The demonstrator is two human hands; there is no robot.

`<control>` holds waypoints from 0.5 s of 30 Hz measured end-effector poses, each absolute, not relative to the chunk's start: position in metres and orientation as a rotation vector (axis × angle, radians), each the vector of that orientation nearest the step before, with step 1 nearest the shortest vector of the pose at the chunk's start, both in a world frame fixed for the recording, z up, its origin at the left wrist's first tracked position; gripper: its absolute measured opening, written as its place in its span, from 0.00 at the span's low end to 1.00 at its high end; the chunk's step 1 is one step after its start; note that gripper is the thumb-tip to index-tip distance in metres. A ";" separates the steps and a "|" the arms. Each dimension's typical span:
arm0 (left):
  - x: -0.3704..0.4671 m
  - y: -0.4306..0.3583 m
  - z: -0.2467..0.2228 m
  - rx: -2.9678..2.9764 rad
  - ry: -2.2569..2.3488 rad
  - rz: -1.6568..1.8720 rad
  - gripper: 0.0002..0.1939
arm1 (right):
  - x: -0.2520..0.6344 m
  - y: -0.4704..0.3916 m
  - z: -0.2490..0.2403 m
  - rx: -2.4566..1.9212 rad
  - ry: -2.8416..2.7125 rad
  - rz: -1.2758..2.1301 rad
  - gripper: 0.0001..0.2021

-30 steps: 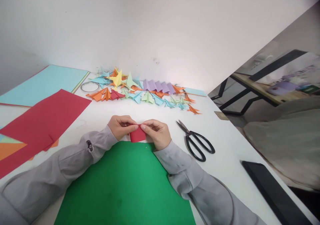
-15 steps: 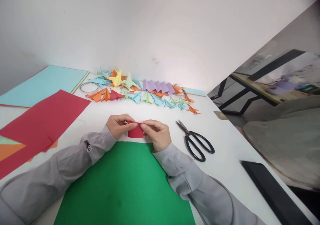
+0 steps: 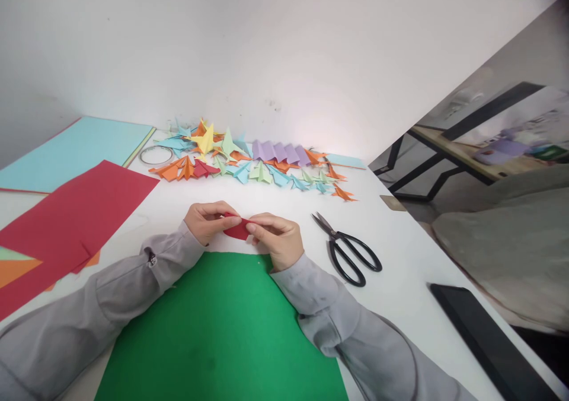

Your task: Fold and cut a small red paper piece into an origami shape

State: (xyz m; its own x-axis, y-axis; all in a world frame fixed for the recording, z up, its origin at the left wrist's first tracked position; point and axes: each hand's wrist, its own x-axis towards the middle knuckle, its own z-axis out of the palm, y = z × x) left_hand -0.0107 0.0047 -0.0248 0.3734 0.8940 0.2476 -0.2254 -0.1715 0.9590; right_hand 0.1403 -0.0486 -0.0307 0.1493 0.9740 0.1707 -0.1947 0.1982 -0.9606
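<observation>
Between my two hands is a small piece of red paper [image 3: 237,229], held up just beyond the far edge of a large green sheet [image 3: 222,324]. My left hand [image 3: 210,222] pinches its left part between thumb and fingers. The right part is pinched by my right hand [image 3: 276,235], whose thumb lies on the near face. The fingertips of both hands almost meet at the paper's top. The fingers behind the paper are partly hidden. Black-handled scissors [image 3: 347,248] lie to the right of my right hand, blades pointing away.
Folded paper shapes [image 3: 260,172] in several colours line the wall, with a pleated purple strip [image 3: 281,153] and a wire ring [image 3: 155,154]. Red sheets [image 3: 89,202] and a light blue stack [image 3: 75,149] lie left. A black flat object [image 3: 480,336] is at the right edge.
The small red paper is tilted and shows less of its face than before. My left hand has shifted slightly left and up. Both hands keep their pinch.
</observation>
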 end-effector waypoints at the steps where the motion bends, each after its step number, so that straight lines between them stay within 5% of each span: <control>1: -0.011 0.004 -0.025 1.391 0.662 1.131 0.06 | 0.140 -0.049 -0.031 -0.980 -1.043 1.072 0.04; 15: -0.010 0.001 -0.022 1.406 0.667 1.096 0.05 | 0.140 -0.050 -0.030 -1.136 -1.110 1.113 0.12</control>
State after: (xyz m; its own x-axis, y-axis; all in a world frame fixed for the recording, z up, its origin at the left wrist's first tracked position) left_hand -0.0096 0.0008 -0.0223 0.3968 0.8879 0.2329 -0.2008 -0.1636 0.9659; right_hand 0.1396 -0.0499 -0.0304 0.1062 0.9914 0.0764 -0.0797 0.0851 -0.9932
